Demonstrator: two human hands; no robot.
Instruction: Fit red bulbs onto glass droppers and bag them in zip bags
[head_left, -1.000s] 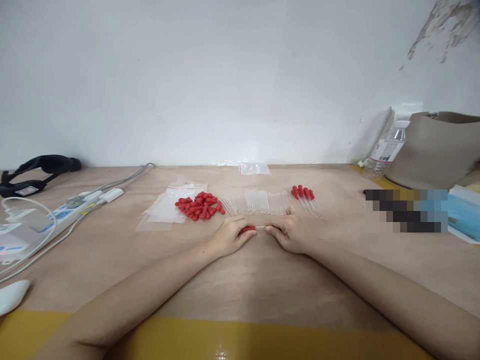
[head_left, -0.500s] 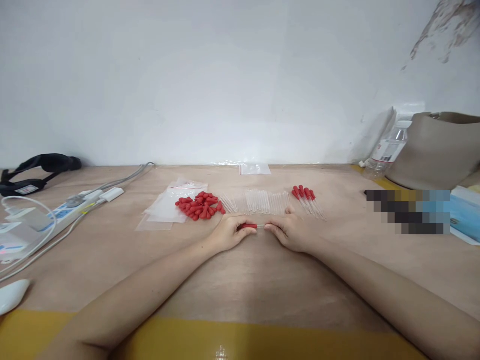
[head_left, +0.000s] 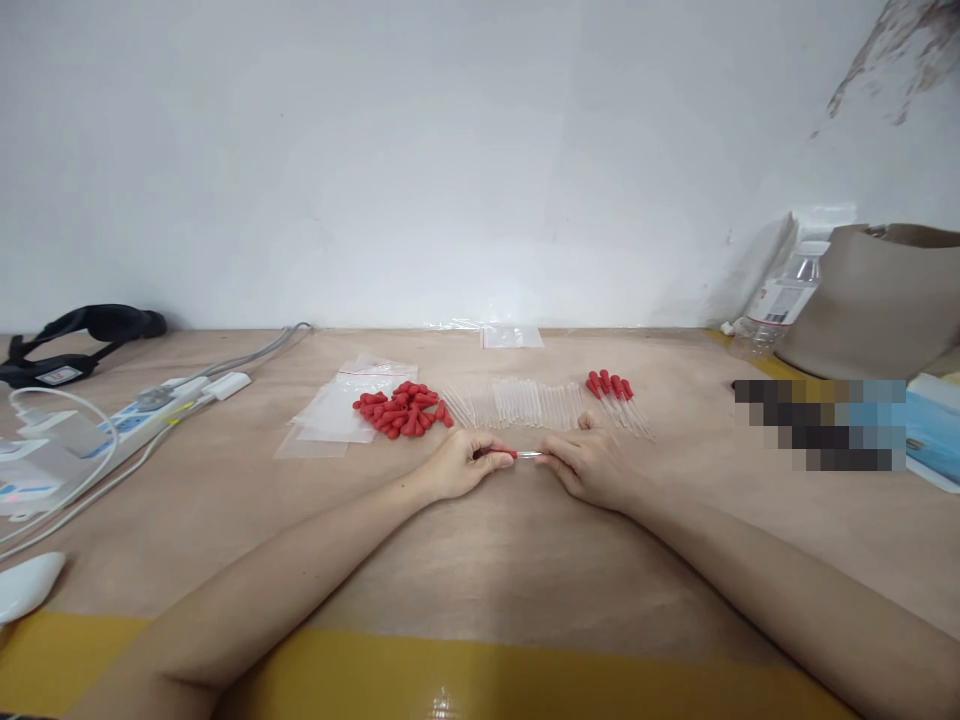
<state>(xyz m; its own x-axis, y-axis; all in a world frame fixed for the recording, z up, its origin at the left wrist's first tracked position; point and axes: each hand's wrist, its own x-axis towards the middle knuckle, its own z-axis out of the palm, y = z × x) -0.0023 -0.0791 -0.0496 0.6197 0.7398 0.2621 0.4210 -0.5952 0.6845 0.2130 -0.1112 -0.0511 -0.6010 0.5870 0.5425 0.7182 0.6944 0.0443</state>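
My left hand [head_left: 469,463] pinches a red rubber dropper bulb [head_left: 508,454], mostly hidden by its fingers. A thin clear dropper tube [head_left: 529,455] runs from the bulb's mouth into the closed fingers of my right hand [head_left: 585,465]. Bulb and tube lie in one line, low over the table. Beyond my left hand is a pile of loose red bulbs [head_left: 403,410]. Rows of clear tubes [head_left: 517,402] lie side by side past both hands. To their right rest several droppers with red bulbs fitted [head_left: 611,388].
Clear zip bags [head_left: 330,415] lie left of the bulb pile, and another bag [head_left: 512,337] is by the wall. A power strip [head_left: 124,430] with cables and a black strap [head_left: 90,325] occupy the left. At right stand a plastic bottle [head_left: 787,290] and a grey-brown container [head_left: 870,300].
My right hand has shifted slightly right along the tube, so more clear tube shows between the hands. My left fingers now cover more of the red bulb.
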